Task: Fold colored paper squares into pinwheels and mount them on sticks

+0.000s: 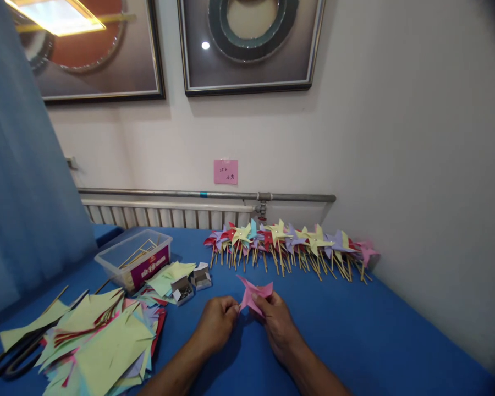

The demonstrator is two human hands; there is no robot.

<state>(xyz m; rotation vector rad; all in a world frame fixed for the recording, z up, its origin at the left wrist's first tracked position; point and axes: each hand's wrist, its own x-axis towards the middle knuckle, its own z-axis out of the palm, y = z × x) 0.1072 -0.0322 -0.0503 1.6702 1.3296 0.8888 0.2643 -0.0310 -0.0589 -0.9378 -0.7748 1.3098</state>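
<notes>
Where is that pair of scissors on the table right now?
In the head view, the scissors lie at the table's far left near edge, partly under the pile of cut paper, well left of both hands.

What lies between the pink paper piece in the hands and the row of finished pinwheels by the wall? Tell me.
Nothing visible: only bare blue table separates the pink paper piece, held by both hands, from the pinwheel row.

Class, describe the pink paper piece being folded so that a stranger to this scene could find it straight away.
Start at the blue table and the long row of finished pinwheels along the wall. Nearer the camera, the left hand and right hand meet over the cloth, and the pink paper piece sits pinched between them. Unlike the row's pinwheels, it has no stick.
</notes>
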